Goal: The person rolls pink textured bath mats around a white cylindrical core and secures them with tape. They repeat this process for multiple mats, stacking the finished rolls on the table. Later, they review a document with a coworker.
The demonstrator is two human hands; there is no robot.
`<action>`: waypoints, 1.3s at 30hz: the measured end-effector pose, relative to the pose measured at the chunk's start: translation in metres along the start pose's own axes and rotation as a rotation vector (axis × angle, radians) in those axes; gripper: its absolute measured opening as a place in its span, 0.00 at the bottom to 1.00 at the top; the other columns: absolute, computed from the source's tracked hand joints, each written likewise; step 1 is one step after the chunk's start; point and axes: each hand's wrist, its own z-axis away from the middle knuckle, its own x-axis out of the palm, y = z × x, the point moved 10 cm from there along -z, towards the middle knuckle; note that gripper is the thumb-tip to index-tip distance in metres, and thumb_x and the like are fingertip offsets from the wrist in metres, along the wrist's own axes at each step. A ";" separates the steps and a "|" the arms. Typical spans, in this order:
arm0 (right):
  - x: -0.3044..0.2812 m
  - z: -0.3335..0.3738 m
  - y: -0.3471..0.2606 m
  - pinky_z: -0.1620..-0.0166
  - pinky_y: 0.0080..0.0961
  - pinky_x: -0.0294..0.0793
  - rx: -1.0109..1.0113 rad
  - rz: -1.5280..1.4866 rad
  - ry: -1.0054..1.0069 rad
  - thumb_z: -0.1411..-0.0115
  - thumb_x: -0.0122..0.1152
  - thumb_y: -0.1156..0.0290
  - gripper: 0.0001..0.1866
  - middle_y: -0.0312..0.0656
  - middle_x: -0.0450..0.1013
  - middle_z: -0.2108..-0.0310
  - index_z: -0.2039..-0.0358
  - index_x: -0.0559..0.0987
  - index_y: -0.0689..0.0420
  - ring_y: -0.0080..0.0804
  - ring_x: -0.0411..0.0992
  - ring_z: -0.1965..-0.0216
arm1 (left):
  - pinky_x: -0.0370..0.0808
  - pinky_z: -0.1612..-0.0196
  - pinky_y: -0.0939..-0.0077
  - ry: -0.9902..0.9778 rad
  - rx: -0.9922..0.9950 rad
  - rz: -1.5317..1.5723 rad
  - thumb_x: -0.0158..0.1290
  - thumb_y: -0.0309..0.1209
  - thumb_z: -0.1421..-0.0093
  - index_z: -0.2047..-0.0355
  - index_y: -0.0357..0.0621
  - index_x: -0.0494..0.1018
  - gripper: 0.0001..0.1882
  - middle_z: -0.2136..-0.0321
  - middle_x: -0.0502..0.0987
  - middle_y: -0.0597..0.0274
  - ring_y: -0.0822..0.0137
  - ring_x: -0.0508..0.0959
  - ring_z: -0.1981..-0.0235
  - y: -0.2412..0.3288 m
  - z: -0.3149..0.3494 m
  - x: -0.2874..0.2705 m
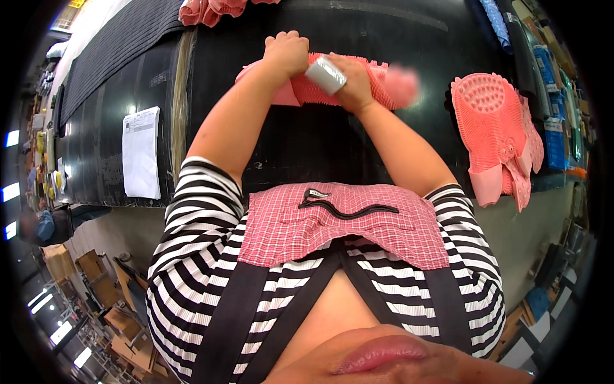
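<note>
A pink rubber foot-scrubber slipper (313,93), covered in short bristles, lies crosswise on the black table in front of me. Its right end is blurred. My left hand (288,54) is closed at its far left part, fingers curled down, the fingertips hidden. Over its middle rests my right hand (353,80), fingers bent, with a small shiny grey block-like piece (327,75) at the thumb side; its exact kind I cannot tell. More pink foot-scrubber slippers (486,128) lie at the right edge of the table, one with a bumpy oval pad.
Printed white sheets (141,153) lie on the left of the black table (307,144). Pink pieces (214,8) sit at the far edge, beside a ribbed dark mat (121,54). A blue patterned roll (495,25) and blue boxes (550,105) stand at the right.
</note>
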 end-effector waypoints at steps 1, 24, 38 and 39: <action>0.008 -0.010 0.029 0.51 0.39 0.76 0.262 -0.108 -0.093 0.43 0.65 0.61 0.17 0.49 0.82 0.56 0.58 0.85 0.58 0.51 0.80 0.55 | 0.70 0.44 0.53 0.065 -0.045 -0.011 0.64 0.45 0.45 0.55 0.48 0.80 0.21 0.52 0.79 0.58 0.55 0.77 0.48 -0.004 0.002 0.002; -0.008 -0.089 0.081 0.53 0.23 0.77 0.237 -0.526 -0.145 0.39 0.63 0.79 0.13 0.36 0.81 0.59 0.54 0.84 0.61 0.22 0.77 0.59 | 0.62 0.37 0.45 0.575 0.236 -0.215 0.59 0.41 0.43 0.45 0.47 0.69 0.27 0.45 0.74 0.53 0.50 0.71 0.40 0.007 -0.031 0.033; -0.045 0.089 -0.087 0.39 0.43 0.71 -0.039 -0.267 -0.151 0.53 0.77 0.65 0.22 0.44 0.81 0.50 0.56 0.85 0.54 0.43 0.78 0.45 | 0.76 0.46 0.63 -0.724 0.212 0.366 0.70 0.43 0.58 0.48 0.36 0.78 0.37 0.55 0.82 0.44 0.50 0.82 0.52 0.043 0.076 0.063; -0.046 0.086 -0.094 0.40 0.42 0.73 -0.087 -0.175 -0.137 0.54 0.77 0.65 0.23 0.45 0.80 0.50 0.55 0.85 0.54 0.43 0.78 0.45 | 0.76 0.46 0.63 -0.790 0.144 0.487 0.70 0.41 0.58 0.48 0.36 0.78 0.37 0.55 0.82 0.45 0.51 0.81 0.51 0.034 0.074 0.071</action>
